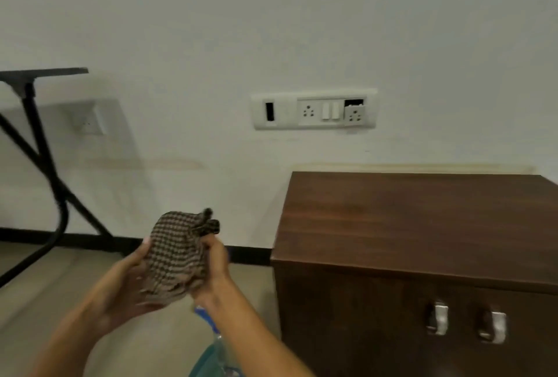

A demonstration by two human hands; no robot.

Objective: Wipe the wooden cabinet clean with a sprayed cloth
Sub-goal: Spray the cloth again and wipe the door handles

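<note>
Blurry blue thing point(206, 317) under the right wrist might be the spray bottle, and with the left hand point(133, 280) cupping the bunched cloth point(175, 253) and the right hand point(216, 259) pinching its edge, well left of the cabinet point(407, 225), a loose fold could slip floorward.

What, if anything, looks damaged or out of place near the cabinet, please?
On the wall switch panel above the wooden cabinet, the rightmost socket sits low and tilted, leaving a dark gap above it. A dark open slot also shows at the panel's left end.
</note>
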